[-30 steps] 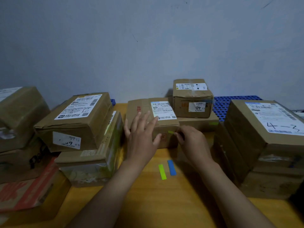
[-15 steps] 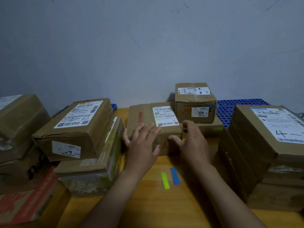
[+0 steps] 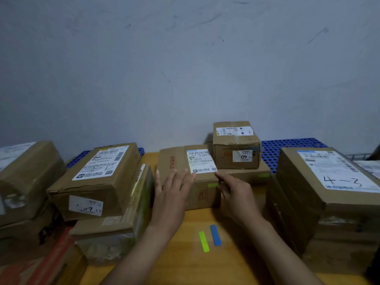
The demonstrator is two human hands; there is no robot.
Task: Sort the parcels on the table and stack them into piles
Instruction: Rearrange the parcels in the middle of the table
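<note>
Grey, scuffed wall behind, and below it a yellow wooden surface (image 3: 226,264) crowded with cardboard parcels. The middle parcel (image 3: 176,161) sits on the surface at the centre, between the left stack (image 3: 98,182) and the tall right stack (image 3: 329,182) marked "4-3", with a small box (image 3: 236,149) numbered 40 just behind it on a flat carton (image 3: 246,175). The left hand (image 3: 172,194) lies with straight, spread fingers over the parcel's front top edge. The right hand (image 3: 236,194) reaches to its right front corner, forefinger by the white label (image 3: 201,161), the other fingers curled near a green tag (image 3: 212,185); whether they pinch anything I cannot tell. This looks like the checking step: reading the label or tag to decide the pile. Next would call for a grip on both sides and a lift onto the matching stack, square so it does not slide. The parcel is plain brown, low, taped, with red print on top. A green strip (image 3: 204,241) and a blue strip (image 3: 215,235) lie near the wrists.
</note>
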